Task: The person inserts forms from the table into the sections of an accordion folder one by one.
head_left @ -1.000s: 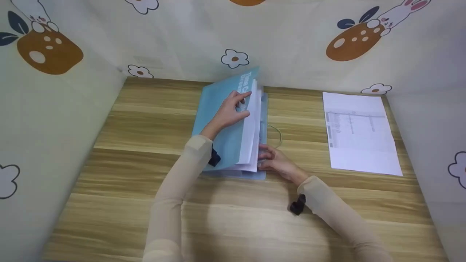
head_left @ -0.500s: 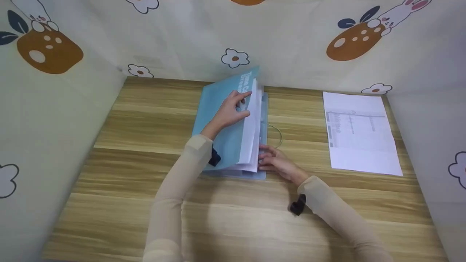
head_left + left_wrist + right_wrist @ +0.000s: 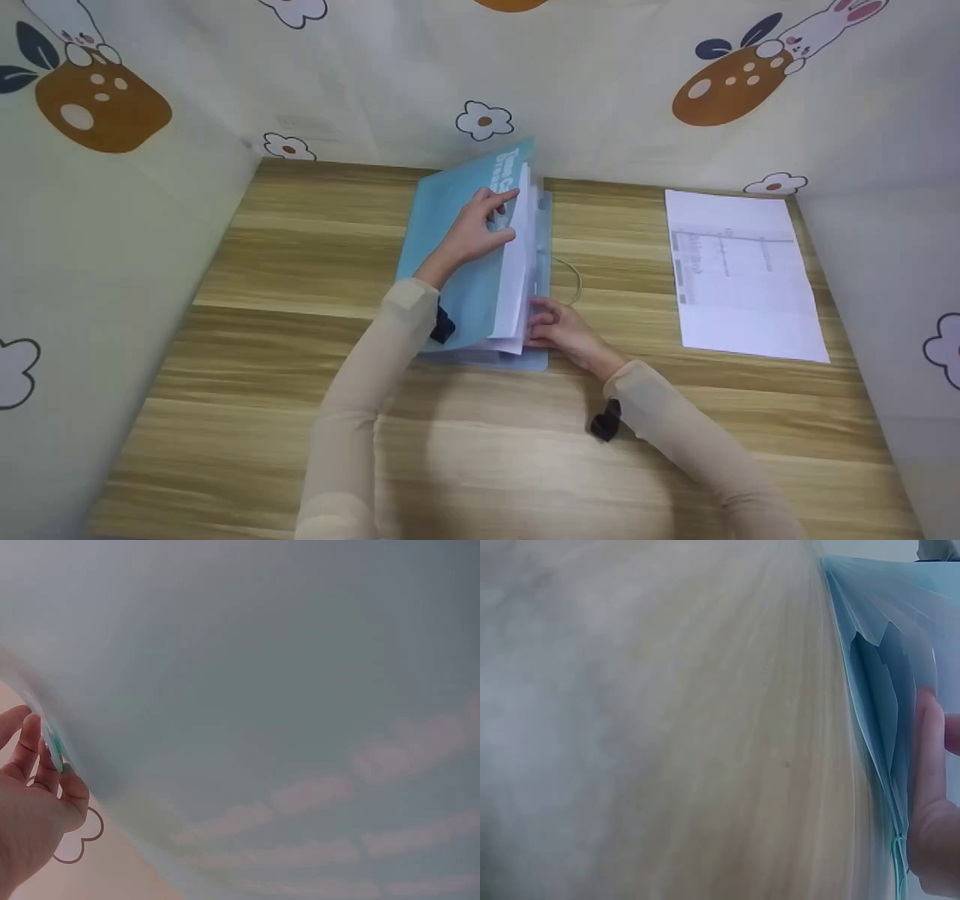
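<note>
A light blue expanding file folder [image 3: 439, 206] with white lettering lies on the table, its front cover tilted up. My left hand [image 3: 474, 229] reaches across the cover and pinches its raised edge; in the left wrist view, curled fingertips meet at that edge beside a teal piece. White pages [image 3: 512, 292] fan out under the cover. At their lower right edge my right hand [image 3: 566, 330] pinches pages between thumb and fingers. The right wrist view shows its thumb along a clear blue divider [image 3: 896, 690]; the other fingers are mostly hidden or cropped.
A printed white sheet [image 3: 750, 315] lies flat at the right of the wooden table [image 3: 285, 240]. A thin elastic cord [image 3: 579, 277] loops out from the folder's right side. Patterned cloth walls [image 3: 375, 82] rise at the back and both sides.
My right hand has shifted slightly left, and the lower page corners beside it have moved left too. The left hand and the raised cover have stayed in place.
</note>
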Action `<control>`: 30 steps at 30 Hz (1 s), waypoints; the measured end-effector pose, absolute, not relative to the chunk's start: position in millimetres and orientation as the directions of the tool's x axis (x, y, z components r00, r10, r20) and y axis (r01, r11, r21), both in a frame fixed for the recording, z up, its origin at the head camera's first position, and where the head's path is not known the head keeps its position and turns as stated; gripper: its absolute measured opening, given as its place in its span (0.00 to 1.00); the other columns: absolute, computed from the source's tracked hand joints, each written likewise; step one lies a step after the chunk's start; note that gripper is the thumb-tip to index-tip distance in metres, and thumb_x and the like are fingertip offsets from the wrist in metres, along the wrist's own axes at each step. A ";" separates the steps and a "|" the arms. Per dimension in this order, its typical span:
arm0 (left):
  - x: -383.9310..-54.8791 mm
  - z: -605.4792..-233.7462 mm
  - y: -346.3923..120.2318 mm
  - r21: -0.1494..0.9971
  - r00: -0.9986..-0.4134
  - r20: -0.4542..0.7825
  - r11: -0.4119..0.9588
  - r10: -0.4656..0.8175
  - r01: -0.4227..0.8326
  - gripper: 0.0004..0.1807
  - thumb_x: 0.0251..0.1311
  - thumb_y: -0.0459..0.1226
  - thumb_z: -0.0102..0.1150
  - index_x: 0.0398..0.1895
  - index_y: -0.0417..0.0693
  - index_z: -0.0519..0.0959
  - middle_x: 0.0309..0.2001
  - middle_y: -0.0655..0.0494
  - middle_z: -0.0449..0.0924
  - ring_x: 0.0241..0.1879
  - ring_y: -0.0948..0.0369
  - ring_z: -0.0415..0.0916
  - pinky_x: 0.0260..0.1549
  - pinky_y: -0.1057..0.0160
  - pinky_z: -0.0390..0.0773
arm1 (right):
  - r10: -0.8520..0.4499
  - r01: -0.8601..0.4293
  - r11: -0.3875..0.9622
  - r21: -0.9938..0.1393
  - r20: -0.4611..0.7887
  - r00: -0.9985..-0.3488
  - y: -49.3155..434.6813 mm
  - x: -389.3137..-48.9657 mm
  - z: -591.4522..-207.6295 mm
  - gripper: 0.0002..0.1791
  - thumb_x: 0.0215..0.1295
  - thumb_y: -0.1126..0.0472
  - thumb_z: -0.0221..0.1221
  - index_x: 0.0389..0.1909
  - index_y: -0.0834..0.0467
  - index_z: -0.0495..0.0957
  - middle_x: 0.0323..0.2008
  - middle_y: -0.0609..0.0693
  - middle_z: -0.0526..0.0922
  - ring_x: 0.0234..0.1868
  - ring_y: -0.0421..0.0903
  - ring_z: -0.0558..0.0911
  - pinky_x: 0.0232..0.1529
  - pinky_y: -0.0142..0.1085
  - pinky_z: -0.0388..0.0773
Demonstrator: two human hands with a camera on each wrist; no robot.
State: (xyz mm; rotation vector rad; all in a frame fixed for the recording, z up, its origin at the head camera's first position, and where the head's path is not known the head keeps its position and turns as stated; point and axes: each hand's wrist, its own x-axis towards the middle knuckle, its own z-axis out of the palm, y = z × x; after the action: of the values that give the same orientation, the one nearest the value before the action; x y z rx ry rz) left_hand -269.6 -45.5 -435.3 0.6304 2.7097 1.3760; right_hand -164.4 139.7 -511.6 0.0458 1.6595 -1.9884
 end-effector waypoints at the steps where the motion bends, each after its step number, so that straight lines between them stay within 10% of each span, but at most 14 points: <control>1: -269.5 -435.2 -45.6 0.783 -0.915 0.151 0.520 0.374 0.342 0.32 0.46 0.35 0.52 0.61 0.49 0.65 0.37 0.54 0.64 0.33 0.59 0.60 0.30 0.65 0.62 | -0.382 0.421 -0.092 -0.902 -0.359 -0.852 139.1 -164.5 -511.7 0.33 0.49 0.82 0.48 0.60 0.73 0.50 0.27 0.52 0.71 0.25 0.43 0.76 0.37 0.41 0.74; 30: -270.1 -433.3 -46.1 0.774 -0.919 0.135 0.539 0.369 0.330 0.32 0.46 0.36 0.52 0.61 0.50 0.66 0.37 0.55 0.64 0.33 0.59 0.59 0.30 0.65 0.61 | -0.273 0.296 -0.038 -0.954 -0.275 -0.922 207.3 -194.0 -491.8 0.28 0.56 0.74 0.51 0.58 0.73 0.55 0.41 0.68 0.73 0.33 0.50 0.80 0.41 0.42 0.72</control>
State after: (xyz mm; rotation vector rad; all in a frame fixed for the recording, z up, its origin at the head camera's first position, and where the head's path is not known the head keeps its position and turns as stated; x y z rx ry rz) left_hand -270.1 -46.1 -433.3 0.6180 2.7168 1.3519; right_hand -194.0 207.3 -491.8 0.0238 1.8607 -2.0163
